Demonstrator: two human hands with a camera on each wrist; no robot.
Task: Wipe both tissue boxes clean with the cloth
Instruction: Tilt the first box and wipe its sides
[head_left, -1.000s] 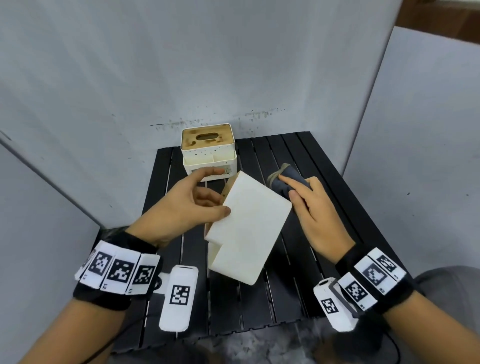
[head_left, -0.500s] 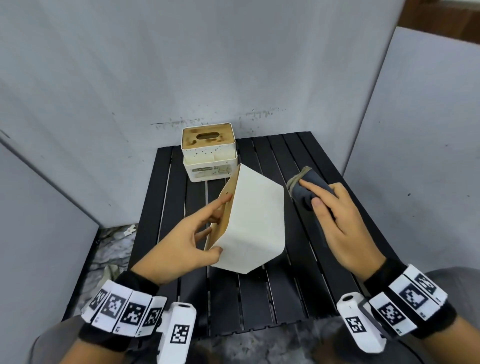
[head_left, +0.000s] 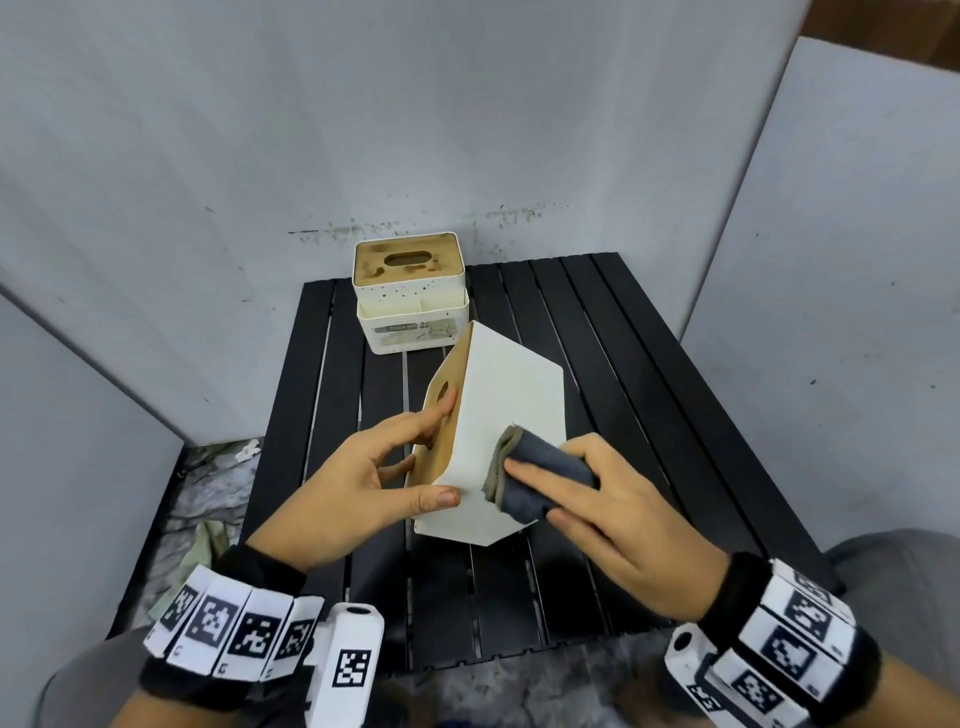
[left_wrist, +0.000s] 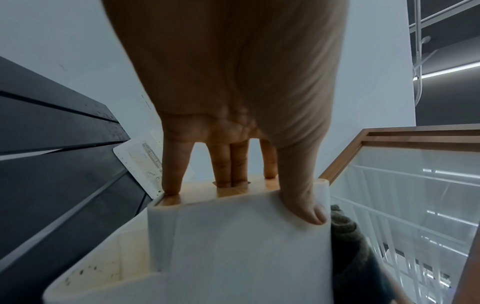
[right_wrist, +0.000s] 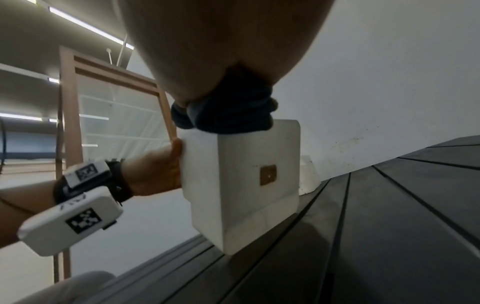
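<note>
Head view: tissue box (head_left: 511, 410) lid (head_left: 456, 361) leftward, long axis front-back; left fingers (head_left: 423, 422) grip it, right fingers (head_left: 543, 475) hold cloth (head_left: 551, 453) against it.

black slatted table (head_left: 597, 364) between grey wall panels (head_left: 467, 104).

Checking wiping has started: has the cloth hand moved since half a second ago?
Yes. Against the rear tissue box, the right hand brought the cloth nearer and leftward, onto the held tissue box.
</note>
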